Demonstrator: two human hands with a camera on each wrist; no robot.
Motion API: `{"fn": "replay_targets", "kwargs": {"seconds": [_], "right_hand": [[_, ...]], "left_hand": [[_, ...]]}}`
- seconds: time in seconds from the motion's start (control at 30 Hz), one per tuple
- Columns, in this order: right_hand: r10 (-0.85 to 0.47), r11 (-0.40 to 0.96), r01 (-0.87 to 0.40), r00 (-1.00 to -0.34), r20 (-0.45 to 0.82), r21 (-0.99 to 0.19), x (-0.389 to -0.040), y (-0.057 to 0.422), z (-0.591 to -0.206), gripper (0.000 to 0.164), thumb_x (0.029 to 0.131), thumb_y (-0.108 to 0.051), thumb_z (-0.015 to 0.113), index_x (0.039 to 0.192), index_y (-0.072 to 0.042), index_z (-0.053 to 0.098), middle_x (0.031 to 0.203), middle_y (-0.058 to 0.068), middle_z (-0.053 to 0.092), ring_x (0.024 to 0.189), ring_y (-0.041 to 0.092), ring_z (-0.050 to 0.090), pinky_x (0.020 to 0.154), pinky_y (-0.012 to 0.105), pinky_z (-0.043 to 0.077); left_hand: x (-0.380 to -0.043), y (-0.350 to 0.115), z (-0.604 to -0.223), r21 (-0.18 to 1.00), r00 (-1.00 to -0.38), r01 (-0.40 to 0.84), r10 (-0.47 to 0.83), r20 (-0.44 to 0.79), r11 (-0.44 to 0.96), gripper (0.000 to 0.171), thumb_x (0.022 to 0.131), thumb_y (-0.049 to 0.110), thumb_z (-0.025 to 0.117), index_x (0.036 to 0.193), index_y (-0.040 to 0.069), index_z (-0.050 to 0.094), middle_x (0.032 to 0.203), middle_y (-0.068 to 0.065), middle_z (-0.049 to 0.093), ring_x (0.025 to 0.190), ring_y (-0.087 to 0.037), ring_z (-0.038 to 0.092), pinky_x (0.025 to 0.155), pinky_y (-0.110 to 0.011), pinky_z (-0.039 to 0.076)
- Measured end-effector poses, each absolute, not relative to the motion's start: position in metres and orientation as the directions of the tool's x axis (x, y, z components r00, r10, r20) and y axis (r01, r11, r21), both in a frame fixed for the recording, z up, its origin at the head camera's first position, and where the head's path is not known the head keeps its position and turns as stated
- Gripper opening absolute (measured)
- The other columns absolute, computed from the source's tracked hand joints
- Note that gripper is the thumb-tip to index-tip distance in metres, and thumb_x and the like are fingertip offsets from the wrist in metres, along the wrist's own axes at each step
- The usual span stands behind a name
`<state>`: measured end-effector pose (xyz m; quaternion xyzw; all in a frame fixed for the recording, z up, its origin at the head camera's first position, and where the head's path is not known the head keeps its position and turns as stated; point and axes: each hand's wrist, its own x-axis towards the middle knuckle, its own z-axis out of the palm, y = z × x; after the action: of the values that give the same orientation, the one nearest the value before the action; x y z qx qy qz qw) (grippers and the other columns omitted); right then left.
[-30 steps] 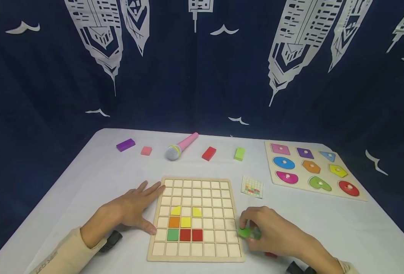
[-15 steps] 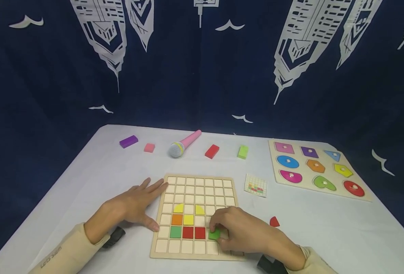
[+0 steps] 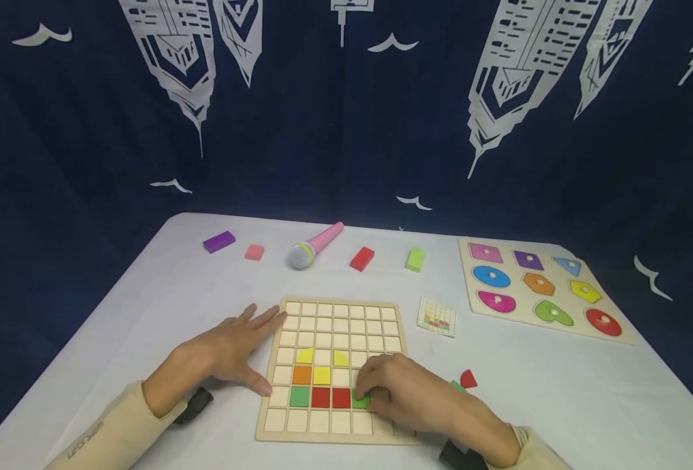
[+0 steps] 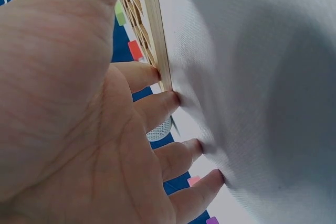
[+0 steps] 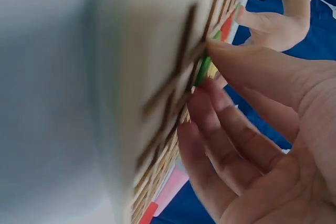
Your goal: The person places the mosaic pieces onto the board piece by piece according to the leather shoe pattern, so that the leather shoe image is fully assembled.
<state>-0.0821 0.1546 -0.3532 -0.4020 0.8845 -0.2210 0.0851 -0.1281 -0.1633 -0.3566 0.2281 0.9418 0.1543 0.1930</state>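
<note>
A wooden grid board (image 3: 316,436) lies on the white table. My left hand (image 3: 229,349) is spread at its left side, with thumb and fingertips against the frame; the left wrist view shows those fingers reaching the frame and the cloth. My right hand (image 3: 408,395) pinches a green tile (image 3: 361,400) at a cell just right of two red tiles (image 3: 331,397). In the right wrist view thumb and fingers meet the edges of this green tile (image 5: 203,69). Another green tile (image 3: 300,396), an orange tile (image 3: 302,375) and several yellow pieces (image 3: 321,375) sit in other cells.
A small pattern card (image 3: 437,316) lies right of the board. A red piece (image 3: 468,378) and a partly hidden green piece (image 3: 457,386) lie beyond my right wrist. Farther back are a pink toy microphone (image 3: 314,247), several blocks (image 3: 361,258) and a shape puzzle (image 3: 543,287).
My right hand has carried the green tile left from beside the board onto the grid, then lowered it at the cell beside the red tiles. My left hand has stayed at the frame.
</note>
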Motion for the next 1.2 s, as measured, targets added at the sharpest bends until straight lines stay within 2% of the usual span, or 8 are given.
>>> {"fn": "replay_targets", "kwargs": {"seconds": [0.17,0.3,0.4,0.57,0.8,0.9,1.03,1.2], "right_hand": [[-0.684,0.674,-0.598,-0.727,-0.059,-0.434,-0.066,0.165,-0.354,0.023,0.093,-0.022,0.071,0.115,-0.023,0.077,0.129,-0.009,0.060,0.120,0.010,0.051,0.096,0.029,0.053],[-0.689,0.694,-0.620,-0.719,-0.088,-0.367,-0.058,0.176,-0.351,0.037,0.097,-0.023,0.065,0.133,-0.030,0.066,0.144,-0.007,0.050,0.131,0.015,0.042,0.100,0.032,0.052],[-0.701,0.692,-0.641,-0.706,-0.101,-0.331,-0.056,0.184,-0.344,0.044,0.096,-0.021,0.065,0.138,-0.034,0.060,0.149,-0.007,0.047,0.133,0.017,0.041,0.103,0.036,0.052],[-0.700,0.694,-0.625,-0.701,-0.135,-0.356,-0.066,0.200,-0.328,0.045,0.091,-0.021,0.071,0.133,-0.033,0.062,0.144,-0.009,0.051,0.132,0.015,0.045,0.105,0.039,0.051],[-0.693,0.692,-0.516,-0.669,-0.267,-0.504,-0.087,0.228,-0.316,0.036,0.086,-0.034,0.079,0.120,-0.038,0.068,0.127,-0.019,0.058,0.118,0.011,0.052,0.103,0.038,0.051],[-0.725,0.649,-0.507,-0.639,-0.259,-0.567,-0.095,0.239,-0.316,0.029,0.085,-0.029,0.080,0.112,-0.035,0.072,0.117,-0.020,0.063,0.108,0.010,0.056,0.095,0.034,0.053],[-0.763,0.581,-0.464,-0.597,-0.248,-0.668,-0.103,0.249,-0.320,0.021,0.083,-0.018,0.080,0.102,-0.027,0.077,0.106,-0.013,0.068,0.098,0.012,0.058,0.081,0.027,0.054],[-0.726,0.627,-0.378,-0.601,-0.335,-0.681,-0.108,0.257,-0.328,0.021,0.081,-0.013,0.080,0.097,-0.025,0.077,0.101,-0.011,0.065,0.095,0.012,0.055,0.077,0.025,0.052]], "left_hand": [[-0.128,-0.164,-0.357,0.379,-0.820,0.370,0.490,-0.296,0.848,0.126,0.062,0.057,0.087,0.161,0.015,0.021,0.169,-0.008,0.015,0.153,-0.047,0.007,0.121,-0.064,0.016],[-0.128,-0.165,-0.357,0.376,-0.824,0.364,0.483,-0.296,0.852,0.126,0.062,0.057,0.087,0.161,0.016,0.021,0.169,-0.007,0.014,0.153,-0.046,0.007,0.122,-0.063,0.016],[-0.128,-0.166,-0.357,0.380,-0.825,0.365,0.484,-0.291,0.850,0.125,0.062,0.056,0.087,0.161,0.016,0.021,0.169,-0.007,0.014,0.153,-0.046,0.007,0.122,-0.063,0.016],[-0.126,-0.166,-0.359,0.379,-0.827,0.370,0.487,-0.282,0.848,0.126,0.061,0.057,0.087,0.161,0.016,0.021,0.169,-0.006,0.014,0.153,-0.047,0.008,0.121,-0.064,0.017],[-0.125,-0.165,-0.355,0.376,-0.825,0.371,0.487,-0.287,0.849,0.126,0.062,0.056,0.087,0.161,0.016,0.021,0.169,-0.007,0.014,0.153,-0.048,0.008,0.121,-0.065,0.018],[-0.126,-0.164,-0.355,0.372,-0.824,0.370,0.485,-0.292,0.851,0.126,0.062,0.056,0.087,0.161,0.016,0.021,0.169,-0.007,0.014,0.153,-0.047,0.008,0.121,-0.065,0.018],[-0.127,-0.164,-0.354,0.373,-0.823,0.373,0.489,-0.291,0.850,0.126,0.062,0.056,0.087,0.161,0.016,0.021,0.169,-0.008,0.015,0.153,-0.048,0.008,0.121,-0.065,0.018],[-0.127,-0.163,-0.354,0.379,-0.820,0.368,0.489,-0.297,0.849,0.126,0.062,0.056,0.088,0.161,0.015,0.022,0.169,-0.009,0.015,0.153,-0.047,0.008,0.121,-0.065,0.017]]}}
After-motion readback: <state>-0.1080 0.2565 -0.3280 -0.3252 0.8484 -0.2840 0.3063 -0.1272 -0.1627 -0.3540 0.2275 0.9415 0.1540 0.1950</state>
